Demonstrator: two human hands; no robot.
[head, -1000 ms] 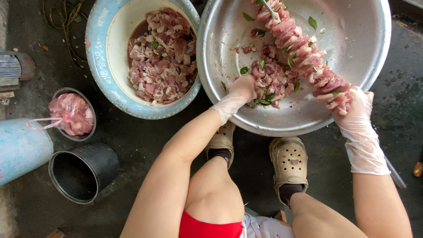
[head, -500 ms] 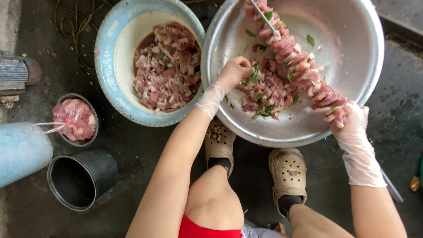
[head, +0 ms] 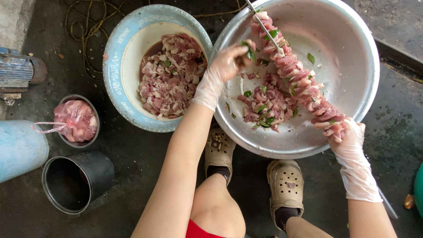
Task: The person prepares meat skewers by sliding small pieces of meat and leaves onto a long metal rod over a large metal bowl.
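My left hand (head: 225,61), in a thin clear glove, pinches a green leaf and a bit of meat beside the tip of a long metal skewer (head: 264,27). The skewer is packed with raw pink meat pieces (head: 299,81) and slants across a big metal bowl (head: 352,48). My gloved right hand (head: 348,141) grips the skewer's lower end at the bowl's near rim. A heap of loose meat and green leaves (head: 264,105) lies in the bowl's bottom.
A blue-and-white bowl (head: 115,66) full of chopped raw meat stands to the left. Further left are a small bowl with a bag of meat (head: 76,120), a black bucket (head: 77,181) and a pale blue cylinder (head: 20,150). My feet in beige clogs (head: 285,187) rest on the dark wet floor.
My left hand rose from the loose meat heap up to the skewer's tip, carrying a leaf and meat. The right hand kept its hold on the skewer's lower end.
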